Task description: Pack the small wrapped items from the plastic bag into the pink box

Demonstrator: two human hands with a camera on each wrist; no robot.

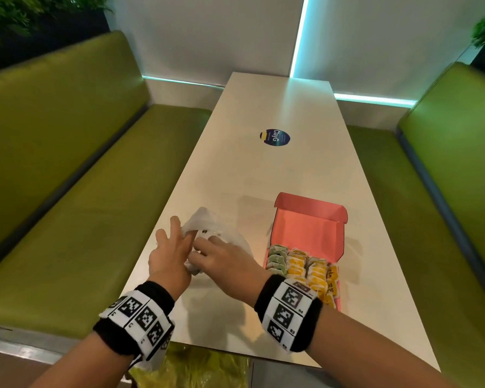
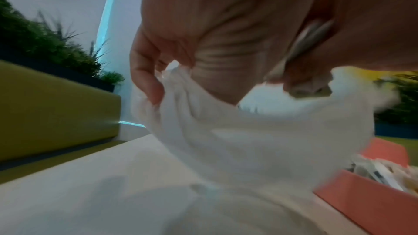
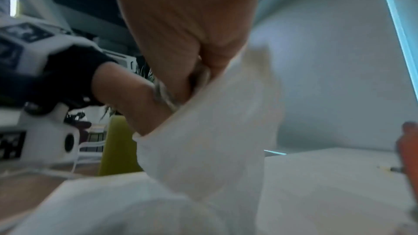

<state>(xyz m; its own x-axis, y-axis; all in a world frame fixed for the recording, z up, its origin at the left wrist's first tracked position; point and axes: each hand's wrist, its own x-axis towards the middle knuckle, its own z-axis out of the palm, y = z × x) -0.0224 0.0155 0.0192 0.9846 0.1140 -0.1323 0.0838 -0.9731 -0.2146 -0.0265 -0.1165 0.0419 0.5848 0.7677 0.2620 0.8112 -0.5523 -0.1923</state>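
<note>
Both hands are working at the plastic bag (image 1: pixel 207 222): left hand (image 1: pixel 170 254) pinching its edge, right hand (image 1: pixel 221 257) pinching a wrapped item (image 2: pixel 305 42). Next: carrying it to the pink box (image 1: pixel 310 219), rows nearly full.

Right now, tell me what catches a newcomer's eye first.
The open pink box at the table's right, rows of green and yellow packets filling its near half. Beside it, both hands work a crumpled white bag. Green benches flank the table.

Round dark sticker (image 1: pixel 275 137) on white table (image 1: pixel 263 175): "ClayG".
</note>
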